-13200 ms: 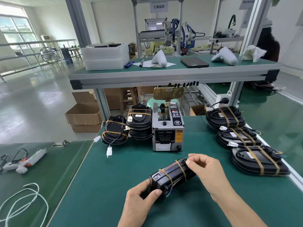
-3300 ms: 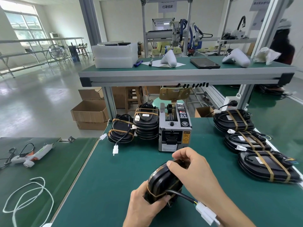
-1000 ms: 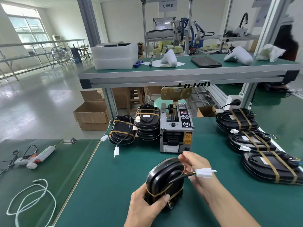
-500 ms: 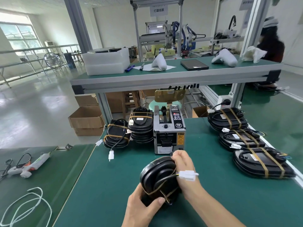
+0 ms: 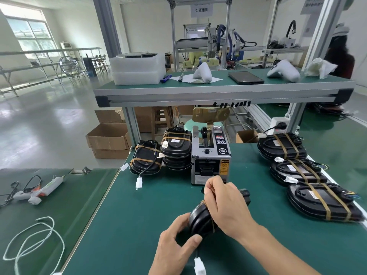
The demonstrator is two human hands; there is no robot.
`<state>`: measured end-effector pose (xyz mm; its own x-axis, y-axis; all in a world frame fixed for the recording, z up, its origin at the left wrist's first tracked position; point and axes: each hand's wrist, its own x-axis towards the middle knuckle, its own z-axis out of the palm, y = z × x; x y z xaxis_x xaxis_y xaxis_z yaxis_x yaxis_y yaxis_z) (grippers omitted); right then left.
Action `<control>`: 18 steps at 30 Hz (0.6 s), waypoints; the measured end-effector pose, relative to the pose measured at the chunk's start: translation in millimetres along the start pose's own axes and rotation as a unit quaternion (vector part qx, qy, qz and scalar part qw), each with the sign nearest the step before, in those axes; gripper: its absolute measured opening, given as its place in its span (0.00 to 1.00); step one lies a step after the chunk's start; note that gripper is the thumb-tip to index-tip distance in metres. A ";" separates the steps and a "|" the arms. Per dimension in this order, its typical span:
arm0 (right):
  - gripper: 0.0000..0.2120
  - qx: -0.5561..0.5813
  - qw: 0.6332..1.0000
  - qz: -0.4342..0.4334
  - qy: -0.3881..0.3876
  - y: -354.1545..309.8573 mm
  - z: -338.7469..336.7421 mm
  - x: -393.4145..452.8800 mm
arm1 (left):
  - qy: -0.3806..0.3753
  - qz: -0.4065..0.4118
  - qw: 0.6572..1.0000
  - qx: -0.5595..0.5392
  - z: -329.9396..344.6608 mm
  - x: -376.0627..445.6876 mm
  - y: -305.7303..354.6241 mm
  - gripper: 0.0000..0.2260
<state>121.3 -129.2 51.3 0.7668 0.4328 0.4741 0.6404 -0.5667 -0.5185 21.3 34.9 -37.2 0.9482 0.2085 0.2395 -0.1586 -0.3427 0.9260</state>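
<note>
Black oval plastic housings (image 5: pixel 198 219) in one bundle were held low over the green bench mat (image 5: pixel 139 215). The left hand (image 5: pixel 178 249) gripped the near end. The right hand (image 5: pixel 224 205) had released the white connector (image 5: pixel 199 266), now dangling below, and pinched a tan rubber band (image 5: pixel 211 223), so the binding seemed nearly finished.

The person's left hand (image 5: pixel 174 248) and right hand (image 5: pixel 225 204) are both bare. The left hand shows as far as the wrist at the lower edge of the view. Behind the right hand a long stretch of bare forearm runs to the bottom right corner. The one nail that shows clearly, on the left thumb, is short and plain. Knuckles and tendons stand out on the back of the right hand.
</note>
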 end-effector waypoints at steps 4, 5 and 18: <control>0.05 0.005 0.998 -0.012 -0.063 -4.9 -0.1 -0.5 | -0.030 0.005 0.999 0.021 2.6 -1.1 -3.0 0.28; 0.05 0.028 0.997 0.005 -0.067 -5.6 -2.7 0.7 | -0.034 0.003 0.999 0.023 3.3 -1.2 -4.0 0.28; 0.08 0.149 0.965 0.210 -0.051 7.1 -41.3 -30.3 | -0.040 0.001 0.995 0.088 1.5 -3.9 -8.8 0.26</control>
<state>100.8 -175.3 62.7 0.9518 0.2852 0.1126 0.2450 -0.4866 -0.8386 19.4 35.8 -46.8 0.9679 0.1374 0.2105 -0.1158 -0.4997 0.8584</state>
